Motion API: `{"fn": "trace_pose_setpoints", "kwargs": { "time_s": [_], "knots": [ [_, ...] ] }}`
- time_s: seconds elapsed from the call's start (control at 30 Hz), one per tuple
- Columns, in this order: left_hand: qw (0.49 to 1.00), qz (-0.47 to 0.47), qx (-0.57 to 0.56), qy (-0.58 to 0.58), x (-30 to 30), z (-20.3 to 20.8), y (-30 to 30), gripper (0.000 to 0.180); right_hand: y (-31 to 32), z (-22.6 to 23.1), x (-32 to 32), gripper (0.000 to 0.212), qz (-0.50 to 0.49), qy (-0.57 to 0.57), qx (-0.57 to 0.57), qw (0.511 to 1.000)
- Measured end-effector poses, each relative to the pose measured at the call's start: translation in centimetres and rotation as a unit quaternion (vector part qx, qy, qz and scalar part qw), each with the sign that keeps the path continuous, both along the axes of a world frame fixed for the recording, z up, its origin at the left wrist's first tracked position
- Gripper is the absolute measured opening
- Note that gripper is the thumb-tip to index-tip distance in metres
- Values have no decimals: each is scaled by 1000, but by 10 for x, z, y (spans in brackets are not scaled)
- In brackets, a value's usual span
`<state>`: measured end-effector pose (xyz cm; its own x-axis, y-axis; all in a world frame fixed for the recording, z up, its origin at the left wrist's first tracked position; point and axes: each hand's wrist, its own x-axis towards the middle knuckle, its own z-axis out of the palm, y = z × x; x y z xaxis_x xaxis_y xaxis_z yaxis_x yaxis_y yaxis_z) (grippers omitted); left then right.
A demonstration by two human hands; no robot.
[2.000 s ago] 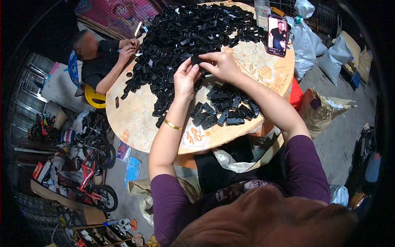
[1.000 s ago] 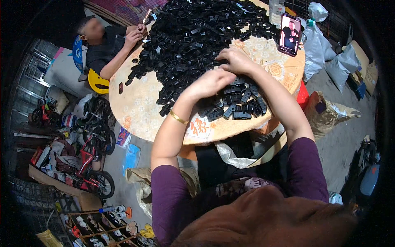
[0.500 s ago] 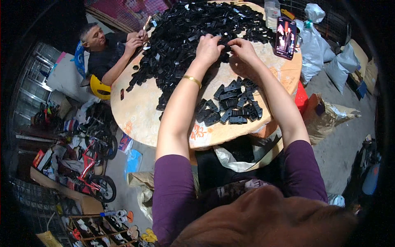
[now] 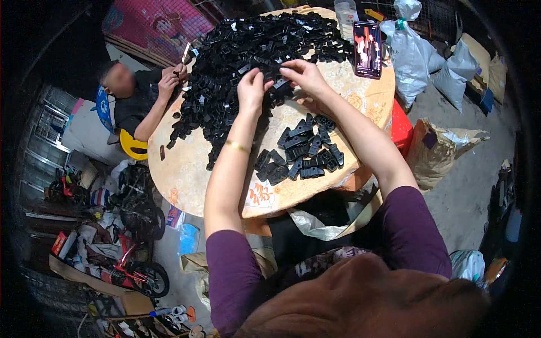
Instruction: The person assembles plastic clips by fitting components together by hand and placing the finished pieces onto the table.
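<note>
A large heap of small black plastic parts [image 4: 225, 65] covers the far side of the round table. Over its near edge my left hand [image 4: 252, 93] and my right hand [image 4: 307, 79] face each other, a short way apart. Both have their fingers and thumb bent together in a pinch. A black plastic part [image 4: 279, 83] shows by my right fingertips, dark against the heap. What sits in my left fingertips blends into the black behind it. Between my forearms, a smaller group of black plastic buckle-like pieces [image 4: 304, 147] lies on the tablecloth.
A phone [image 4: 367, 50] showing a video stands at the table's right edge, near a clear plastic container [image 4: 346, 17]. Across at the left, another person's hands [image 4: 172, 79] hold something small. White sacks [image 4: 414, 67] and a brown sack [image 4: 439, 152] stand right; a red bicycle [image 4: 127, 262] is at left.
My hands have drawn slightly apart and the left has come nearer to me. The whole view has shifted, moving the table a little left in the picture.
</note>
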<state>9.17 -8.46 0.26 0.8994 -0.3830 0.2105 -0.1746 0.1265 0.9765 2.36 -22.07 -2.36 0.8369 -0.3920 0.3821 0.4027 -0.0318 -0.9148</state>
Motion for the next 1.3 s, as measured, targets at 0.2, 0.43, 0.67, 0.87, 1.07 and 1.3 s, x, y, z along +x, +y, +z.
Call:
{"fn": "trace_pose_setpoints", "kwargs": {
  "time_s": [0.2,0.43,0.67,0.87,1.07,1.3],
  "knots": [
    [977,-161,-61,124,-41,-2,58,28,40,-1,-10,37,77,-37,-72,994],
    [961,-154,-123,194,-42,-2,72,29,42,6,-15,30,82,2,-45,996],
    [937,-154,-213,231,-43,-5,74,29,51,6,-21,29,114,-6,-57,992],
    [981,-69,-85,158,-43,0,78,28,48,18,-31,29,-45,-228,-415,880],
    [950,-166,-136,225,-39,3,83,29,48,14,-28,27,-7,-221,-443,869],
    [972,-219,-12,82,-52,13,81,27,41,10,-22,24,2,-167,-370,914]
  ]
}}
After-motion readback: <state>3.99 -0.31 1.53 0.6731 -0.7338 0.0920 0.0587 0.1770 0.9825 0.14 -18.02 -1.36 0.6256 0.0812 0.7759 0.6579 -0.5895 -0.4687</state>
